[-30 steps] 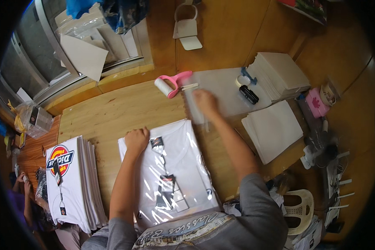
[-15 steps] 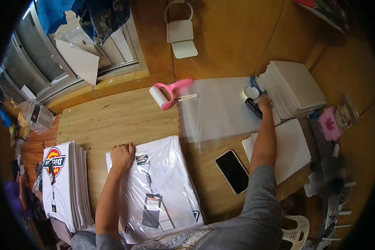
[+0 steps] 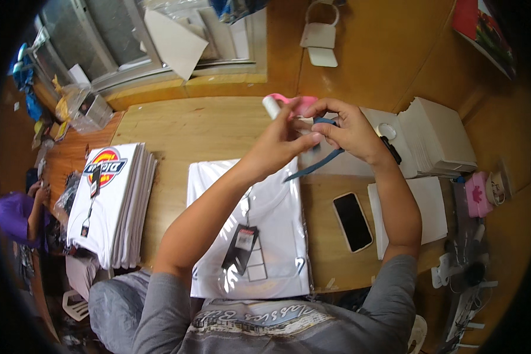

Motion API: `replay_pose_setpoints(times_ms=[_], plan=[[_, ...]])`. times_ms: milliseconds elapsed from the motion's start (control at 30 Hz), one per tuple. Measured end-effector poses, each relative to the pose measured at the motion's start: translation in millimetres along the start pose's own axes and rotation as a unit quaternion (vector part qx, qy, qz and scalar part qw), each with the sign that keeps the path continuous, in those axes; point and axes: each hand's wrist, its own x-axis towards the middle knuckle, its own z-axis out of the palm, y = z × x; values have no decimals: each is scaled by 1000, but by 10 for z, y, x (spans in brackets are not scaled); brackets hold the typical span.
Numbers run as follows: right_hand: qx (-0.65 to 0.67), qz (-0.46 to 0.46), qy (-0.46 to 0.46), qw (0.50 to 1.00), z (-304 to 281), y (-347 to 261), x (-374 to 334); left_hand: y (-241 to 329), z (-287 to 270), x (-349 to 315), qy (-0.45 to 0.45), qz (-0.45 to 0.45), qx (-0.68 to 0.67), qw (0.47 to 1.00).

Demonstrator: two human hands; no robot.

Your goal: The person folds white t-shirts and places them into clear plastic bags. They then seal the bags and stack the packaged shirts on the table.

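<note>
Both hands meet above the far middle of the wooden surface [image 3: 206,127]. The right hand [image 3: 351,130] and left hand [image 3: 283,141] close their fingers on a blue strip [image 3: 314,167], which hangs over the bagged white shirt [image 3: 265,236]. A phone [image 3: 353,221] lies just right.

A small garment packing workshop: a wooden worktable [image 3: 206,127] holds a stack of folded printed T-shirts [image 3: 109,200] at the left of the frame, a white shirt sealed in a clear plastic bag [image 3: 265,236] with hang tags at centre, and piles of white card sheets [image 3: 439,138] at the right, below a window [image 3: 100,35] in the upper left.
</note>
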Motion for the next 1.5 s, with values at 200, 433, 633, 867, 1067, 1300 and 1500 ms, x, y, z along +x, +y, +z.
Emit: replay_pose_setpoints(times_ms=[200,433,633,867,1067,1300,1500], plan=[[-39,68,-163,983,203,-105,-232,267,-816,-566,-196,-181,185,946],[-121,129,-176,968,133,646,-53,224,-1846,-1362,-165,-281,-111,939],[-108,144,5,984,549,1967,612,-412,-2540,-1100,37,-229,269,935],[40,220,-41,974,629,2498,574,-1159,-2634,-1003,256,-174,543,781],[206,373,63,903,677,2475,307,-1201,-2557,-1010,277,-272,385,837],[240,396,19,886,566,2706,12,-1285,-2527,-1444,128,-336,182,915],[258,417,5,872,646,2164,-332,-591,-2195,-1842,-50,-405,288,866]])
